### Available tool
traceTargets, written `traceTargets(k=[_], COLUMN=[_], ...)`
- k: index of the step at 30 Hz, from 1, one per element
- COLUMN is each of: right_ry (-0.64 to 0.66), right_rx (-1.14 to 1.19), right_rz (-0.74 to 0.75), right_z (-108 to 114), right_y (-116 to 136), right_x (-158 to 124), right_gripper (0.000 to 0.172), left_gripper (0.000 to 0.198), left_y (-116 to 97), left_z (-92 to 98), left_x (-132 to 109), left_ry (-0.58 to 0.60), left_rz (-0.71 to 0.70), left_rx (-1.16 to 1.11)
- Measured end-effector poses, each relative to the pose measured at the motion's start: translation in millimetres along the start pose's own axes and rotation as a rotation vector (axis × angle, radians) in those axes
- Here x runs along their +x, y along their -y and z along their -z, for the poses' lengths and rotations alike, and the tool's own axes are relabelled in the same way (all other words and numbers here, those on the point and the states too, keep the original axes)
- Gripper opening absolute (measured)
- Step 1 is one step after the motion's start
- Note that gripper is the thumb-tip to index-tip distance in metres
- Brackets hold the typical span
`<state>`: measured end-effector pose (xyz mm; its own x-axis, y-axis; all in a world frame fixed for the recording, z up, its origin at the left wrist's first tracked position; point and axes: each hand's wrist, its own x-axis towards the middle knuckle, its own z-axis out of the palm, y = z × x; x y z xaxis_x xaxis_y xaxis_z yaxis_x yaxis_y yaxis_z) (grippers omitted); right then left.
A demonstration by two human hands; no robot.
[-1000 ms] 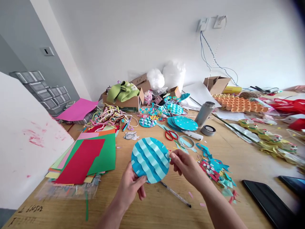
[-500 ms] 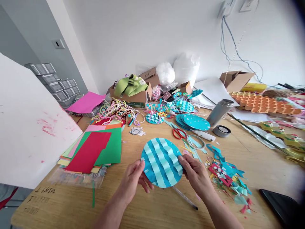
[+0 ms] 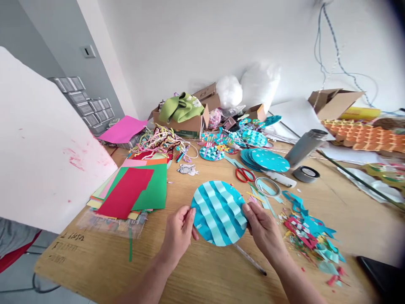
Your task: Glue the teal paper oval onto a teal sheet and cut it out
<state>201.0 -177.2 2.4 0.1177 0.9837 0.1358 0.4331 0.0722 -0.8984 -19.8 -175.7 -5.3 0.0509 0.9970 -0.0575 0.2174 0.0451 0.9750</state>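
A blue paper disc [image 3: 218, 213] with wavy light-aqua paper strips across it is held up over the table, facing me. My left hand [image 3: 179, 231] pinches its left edge between thumb and fingers. At the right edge, my right hand [image 3: 262, 223] grips the disc the same way. Partly hidden under the disc, a pen [image 3: 251, 259] lies on the wood. Beyond it are red-handled scissors [image 3: 244, 174], a roll of tape [image 3: 267, 186] and a stack of blue discs [image 3: 268, 160]. A small fish cutout [image 3: 187, 169] lies farther back.
Coloured paper sheets [image 3: 126, 194] are piled at left beside a white board [image 3: 53, 156]. Paper scraps [image 3: 311, 232] and a black phone-like object [image 3: 379, 274] lie at right. A grey bottle [image 3: 306, 147], a black tape roll [image 3: 306, 173] and a cardboard box [image 3: 182, 125] stand farther back.
The camera view has turned slightly left, so the scene sits farther right. Both hands still hold the disc, and the left hand's fingers have curled in more behind it.
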Motion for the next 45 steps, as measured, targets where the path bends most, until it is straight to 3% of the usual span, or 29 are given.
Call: traceTargets(k=[3, 11, 19, 26, 30, 33, 35, 39, 42, 45], right_ry=[-0.012, 0.066, 0.094, 0.218, 0.328, 0.425, 0.332, -0.062, -0.097, -0.031], right_rx=[0.033, 0.237, 0.109, 0.120, 0.156, 0.176, 0.133, -0.053, -0.166, -0.259], right_rz=[-0.001, -0.136, 0.040, 0.034, 0.010, 0.021, 0.066, 0.316, 0.564, 0.641], right_z=[-2, -1, 2, 0, 0, 3, 6, 8, 4, -4], right_y=[4, 12, 7, -1, 0, 1, 3, 17, 31, 38], right_x=[-1, -3, 0, -2, -3, -2, -2, -11, -23, -31], right_gripper=[0.053, 0.057, 0.051, 0.046, 0.043, 0.038, 0.032, 0.020, 0.018, 0.020], left_gripper=[0.040, 0.040, 0.042, 0.044, 0.043, 0.042, 0.039, 0.033, 0.031, 0.031], left_y=[1, 3, 1, 1, -5, -9, -9, -9, -9, -10], left_z=[-0.1, 1.2, 1.4, 3.5, 6.9, 8.9, 8.6, 4.0, -0.5, -3.5], left_x=[-3, 0, 4, 4, 4, 1, -2, -8, -12, -15], left_ry=[-0.031, 0.034, 0.029, -0.011, -0.051, -0.118, -0.152, -0.113, -0.060, -0.038], left_rz=[-0.036, 0.036, 0.043, 0.016, -0.067, -0.203, -0.308, -0.520, -0.635, -0.698], left_rx=[0.062, -0.209, -0.320, -0.342, -0.312, -0.143, 0.008, 0.270, 0.373, 0.420])
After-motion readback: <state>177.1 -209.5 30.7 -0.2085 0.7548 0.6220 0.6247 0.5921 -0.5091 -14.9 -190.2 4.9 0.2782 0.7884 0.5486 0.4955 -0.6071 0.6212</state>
